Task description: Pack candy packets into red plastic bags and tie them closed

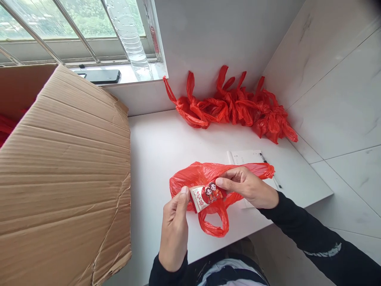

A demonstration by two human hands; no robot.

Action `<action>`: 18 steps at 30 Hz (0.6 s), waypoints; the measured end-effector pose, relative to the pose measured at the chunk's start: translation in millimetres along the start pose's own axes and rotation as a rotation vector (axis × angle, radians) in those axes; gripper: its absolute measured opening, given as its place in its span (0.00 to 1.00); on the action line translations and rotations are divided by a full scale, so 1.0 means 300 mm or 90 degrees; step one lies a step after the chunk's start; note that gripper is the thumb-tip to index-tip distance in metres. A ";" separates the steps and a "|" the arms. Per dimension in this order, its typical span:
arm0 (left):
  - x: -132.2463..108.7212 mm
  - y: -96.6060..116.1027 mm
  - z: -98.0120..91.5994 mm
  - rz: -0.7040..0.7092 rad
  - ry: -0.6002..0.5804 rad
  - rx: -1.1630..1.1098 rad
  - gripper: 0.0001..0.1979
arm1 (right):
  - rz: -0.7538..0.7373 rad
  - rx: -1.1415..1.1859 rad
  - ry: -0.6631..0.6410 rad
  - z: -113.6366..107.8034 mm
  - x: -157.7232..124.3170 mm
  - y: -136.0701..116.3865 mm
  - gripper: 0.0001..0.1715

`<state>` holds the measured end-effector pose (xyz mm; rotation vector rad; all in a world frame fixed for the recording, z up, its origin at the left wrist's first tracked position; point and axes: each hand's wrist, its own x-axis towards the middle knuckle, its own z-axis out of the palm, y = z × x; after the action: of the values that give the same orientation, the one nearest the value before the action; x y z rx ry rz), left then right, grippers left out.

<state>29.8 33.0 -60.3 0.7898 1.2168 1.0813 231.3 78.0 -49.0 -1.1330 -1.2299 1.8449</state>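
Observation:
Between my two hands is a small red-and-cream printed packet [207, 196] with two cartoon figures on it; its contents do not show. My left hand [176, 222] is closed, thumb and fingers pinching the packet's left end. At the upper right end, my right hand [248, 186] grips it between thumb and fingers, close against the plastic. Directly under the packet lies a thin red plastic bag [190, 173], crumpled and spread on the white table [154, 147]. One looped handle of the bag hangs toward me, and another part reaches right beneath my right hand.
Several knotted red plastic bags [226, 107] stand in a row against the wall. An open notebook [245, 156] with a pen [263, 157] lies partly under the bag. A large cardboard box [68, 171] fills the left side. On the windowsill are a phone [102, 76] and a clear plastic bottle [133, 43].

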 end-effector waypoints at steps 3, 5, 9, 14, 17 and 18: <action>0.001 -0.002 -0.002 0.011 0.013 0.015 0.21 | 0.002 0.004 -0.002 -0.003 0.000 0.004 0.21; 0.003 -0.004 -0.001 0.011 0.009 0.021 0.22 | -0.002 0.004 -0.007 -0.006 0.001 0.009 0.21; 0.001 0.004 0.003 0.035 -0.010 0.049 0.22 | -0.010 0.008 -0.015 -0.013 0.003 0.015 0.19; -0.014 0.024 -0.001 0.103 0.007 0.251 0.18 | -0.024 0.014 -0.022 -0.026 0.002 0.013 0.16; -0.017 0.017 -0.012 0.190 0.048 0.388 0.18 | -0.023 0.019 -0.025 -0.034 -0.001 0.009 0.16; -0.016 0.012 -0.015 0.221 0.053 0.427 0.20 | -0.021 0.021 -0.024 -0.036 -0.002 0.007 0.16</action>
<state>24.6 29.4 -56.4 1.5246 1.5762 0.9848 241.1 80.9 -53.0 -1.0582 -1.2275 1.8629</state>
